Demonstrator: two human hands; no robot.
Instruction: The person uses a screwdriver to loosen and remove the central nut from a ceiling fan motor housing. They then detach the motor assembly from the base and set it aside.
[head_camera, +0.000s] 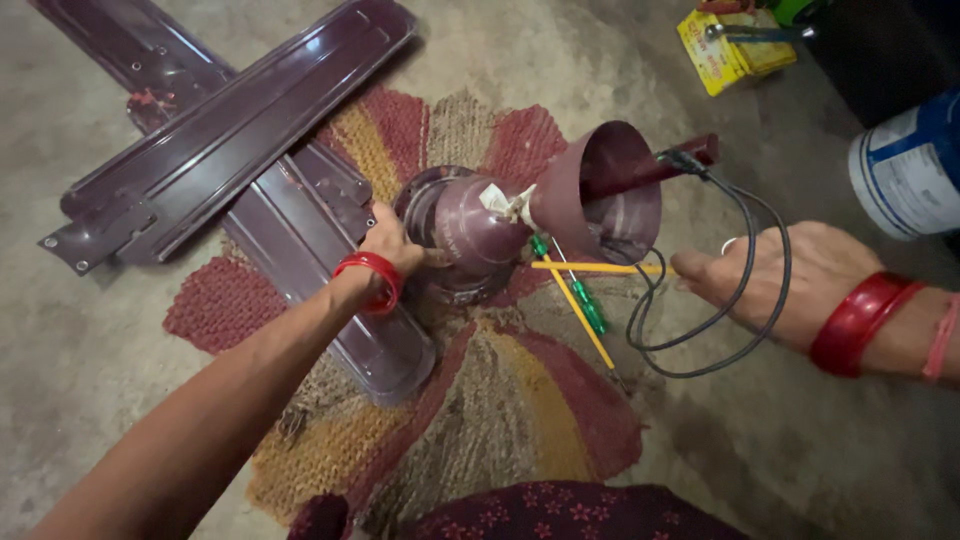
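Observation:
A maroon ceiling fan motor (465, 228) lies on a round woven mat (500, 400). My left hand (395, 243), with a red bangle at the wrist, grips the motor's left side. A maroon cone-shaped canopy (600, 190) sits on the maroon down rod (650, 168) rising to the right. My right hand (790, 280), with red bangles, hovers open to the right of the canopy, next to the black wire loop (745, 290). A yellow stick (595, 267) and a green-handled screwdriver (585, 300) lie under the canopy.
Maroon fan blades (240, 130) lie crossed at the upper left, one of them running down to my left wrist. A yellow box (725, 50) with a tool on it sits at the top right. A white-and-blue bucket (910, 165) stands at the right edge. Bare concrete floor surrounds the mat.

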